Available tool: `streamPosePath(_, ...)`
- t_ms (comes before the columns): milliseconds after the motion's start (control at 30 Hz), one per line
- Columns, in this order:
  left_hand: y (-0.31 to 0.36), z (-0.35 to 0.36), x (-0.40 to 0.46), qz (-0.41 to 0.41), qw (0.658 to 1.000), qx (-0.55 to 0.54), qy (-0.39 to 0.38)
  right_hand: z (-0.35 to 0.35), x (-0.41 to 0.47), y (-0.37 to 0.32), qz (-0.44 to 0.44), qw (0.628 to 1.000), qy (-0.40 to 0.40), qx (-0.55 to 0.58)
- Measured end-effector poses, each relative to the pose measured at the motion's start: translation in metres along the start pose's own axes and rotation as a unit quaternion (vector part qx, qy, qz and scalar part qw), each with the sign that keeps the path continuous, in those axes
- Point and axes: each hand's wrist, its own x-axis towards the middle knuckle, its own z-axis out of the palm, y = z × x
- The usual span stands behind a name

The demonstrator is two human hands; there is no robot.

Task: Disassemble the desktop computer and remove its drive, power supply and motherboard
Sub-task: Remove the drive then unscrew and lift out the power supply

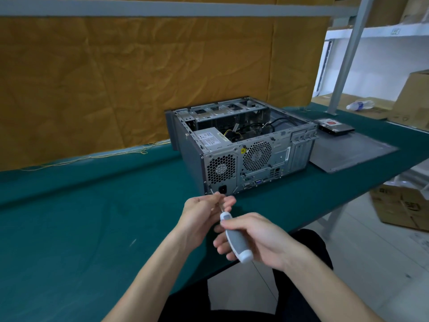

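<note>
1. Right hand point(255, 235) low in front of the table edge, fingers curled round the grey-and-white plastic handle of a screwdriver point(235, 238), butt end pointing back toward the body.
2. Left hand point(204, 213) just ahead of it, thumb and fingertips pinching the thin metal shaft; tip seemingly at the lower left corner of the case's rear panel, though blurred.
3. Grey metal desktop computer case point(241, 145) lying on its side on the green cloth-covered table point(81, 217), open top showing the silver boxy power supply point(210, 138) and black cables.
4. Flat grey side panel point(352, 152) to the right of the case; dark rectangular drive point(335, 126) lying beyond it.
5. Wide bare cloth left of the hands; table's near edge running close beneath the right wrist.
</note>
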Motion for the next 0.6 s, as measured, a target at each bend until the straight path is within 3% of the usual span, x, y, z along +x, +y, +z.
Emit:
streamPosePath(100, -0.001, -0.001, 0.002, 0.020, 1.000, 0.010, 0.015, 0.004, 0.003, 0.003, -0.024, 0.998, 0.033, -0.046)
streamPosePath(200, 0.003, -0.002, -0.002, -0.017, 1.000, -0.004, -0.020, 0.000, -0.005, -0.002, 0.046, 0.985, -0.080, 0.146)
streamPosePath(267, 0.005, -0.003, -0.004, -0.029, 0.998, -0.036, -0.034, -0.005, -0.009, -0.004, 0.065, 0.976, -0.097, 0.182)
streamPosePath(333, 0.004, -0.003, -0.002, -0.021, 0.998, -0.045, -0.031, -0.005, -0.008, -0.003, 0.029, 0.999, -0.014, 0.027)
streamPosePath(400, 0.000, -0.003, 0.000, 0.002, 1.000, -0.021, -0.008, -0.001, -0.005, 0.001, -0.019, 0.986, 0.083, -0.141)
streamPosePath(433, -0.002, -0.002, 0.001, 0.012, 1.000, -0.010, 0.001, 0.001, -0.002, 0.004, -0.034, 0.980, 0.110, -0.164)
streamPosePath(500, -0.002, -0.001, 0.002, 0.014, 1.000, -0.021, -0.003, 0.002, -0.001, 0.007, -0.024, 0.990, 0.093, -0.103)
streamPosePath(600, 0.002, -0.001, 0.001, -0.010, 0.997, -0.063, -0.039, -0.002, -0.008, 0.000, 0.066, 0.987, -0.066, 0.129)
